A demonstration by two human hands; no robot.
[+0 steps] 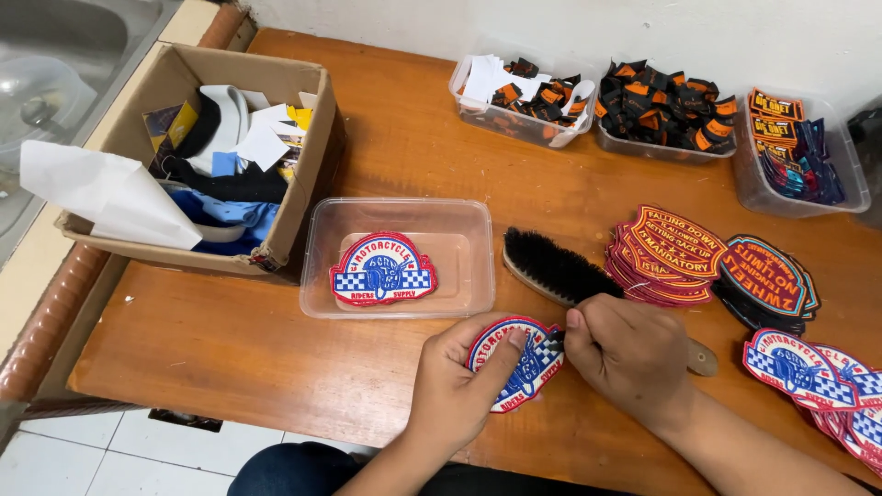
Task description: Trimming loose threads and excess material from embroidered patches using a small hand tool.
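Observation:
My left hand (457, 386) holds a round embroidered patch (516, 365), red-rimmed with blue and white checks, just above the wooden table's near edge. My right hand (627, 354) has its fingers pinched at the patch's right edge; what they pinch is too small to tell. A matching patch (382, 269) lies inside a clear plastic tub (459, 220) just beyond my left hand. A wooden brush with black bristles (559, 266) lies right behind my right hand, its handle (703, 358) poking out past my wrist.
Stacks of red and orange patches (663, 254), dark oval patches (764, 283) and more checked patches (813, 377) lie at the right. Three clear tubs of small labels (528, 92) (663, 112) (797, 147) line the back wall. A cardboard box of fabric scraps (207, 156) stands at the left.

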